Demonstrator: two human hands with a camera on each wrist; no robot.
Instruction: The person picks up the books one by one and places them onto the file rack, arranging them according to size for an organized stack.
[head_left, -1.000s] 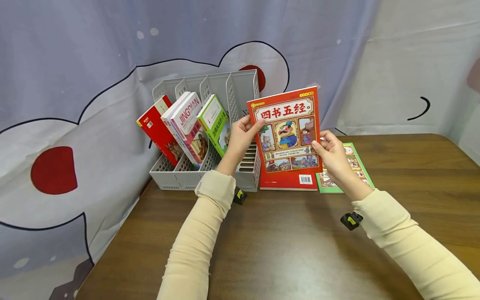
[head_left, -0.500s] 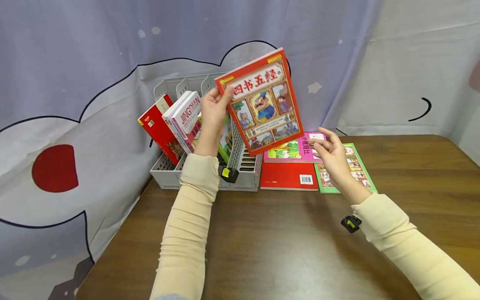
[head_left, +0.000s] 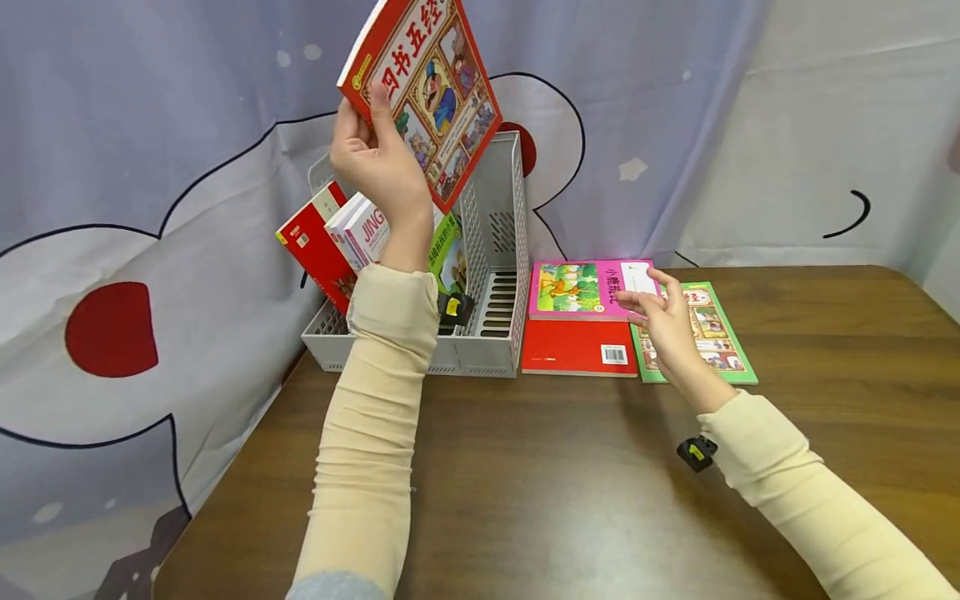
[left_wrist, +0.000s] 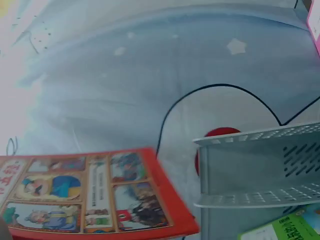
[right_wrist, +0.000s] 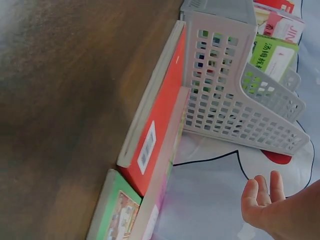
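Observation:
In the head view my left hand grips a red comic-style book by its left edge, thumb on the cover. The book is tilted in the air above the grey magazine rack. The left wrist view shows its lower cover beside the rack. My right hand holds nothing, its fingers loosely bent over a pink book. Inside the rack lean a red book, white-and-pink books and a green book, partly hidden by my left arm. The rack's rightmost slot shows its slatted floor.
Right of the rack, the pink book lies on a red book with a barcode. A green-edged book lies beside them on the wooden table. A patterned curtain hangs right behind the rack.
The red comic-style book has left my right hand and risen up and left in my left hand, tilting further. The pink book is now uncovered. My right hand has stayed nearly in place.

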